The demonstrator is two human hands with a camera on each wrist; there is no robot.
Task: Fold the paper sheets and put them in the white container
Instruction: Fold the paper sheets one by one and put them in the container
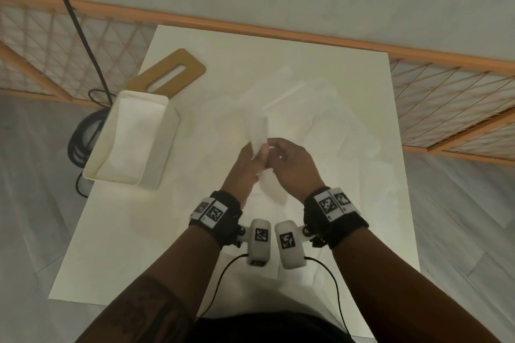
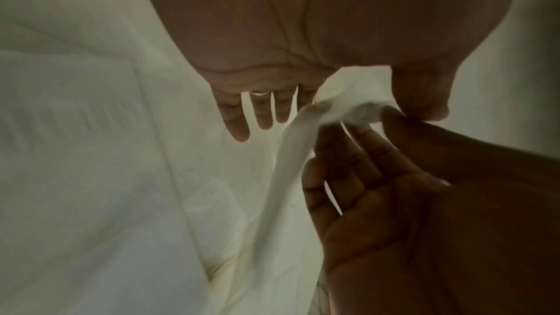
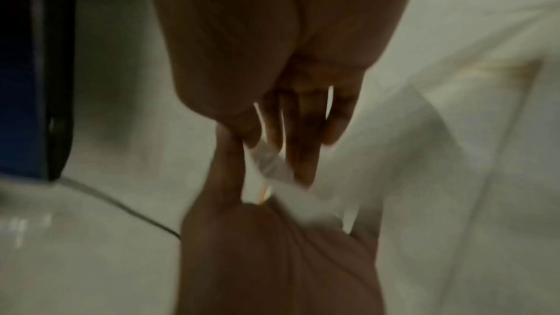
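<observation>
Head view: left hand [image 1: 245, 167] and right hand [image 1: 289, 164] brought together above the middle of the tabletop [image 1: 320, 231], both pinching one folded paper sheet [image 1: 257, 131] held off the surface, its long axis running away from the body, one end sticking up past the fingertips, the other hanging toward the wrists. White container [image 1: 167, 133] off to the left of both hands, near the tabletop's left edge, so nearer the left hand; pale folded paper apparently already inside, a tan board [image 1: 172, 72] just behind it. More loose sheets [image 1: 320, 114] spread ahead and to the right. Left wrist view: left thumb and forefinger closed on the crumpled top of the paper sheet [image 2: 291, 152], other fingers [image 2: 239, 123] straight; right hand [image 2: 394, 188] meeting it from the right, fingers on the same strip. Right wrist view: blurred, right hand [image 3: 291, 114] nipping the paper sheet [image 3: 272, 164] against its thumb, left hand [image 3: 272, 248] below, touching it. Likely mid-fold, with a leftward carry to follow
</observation>
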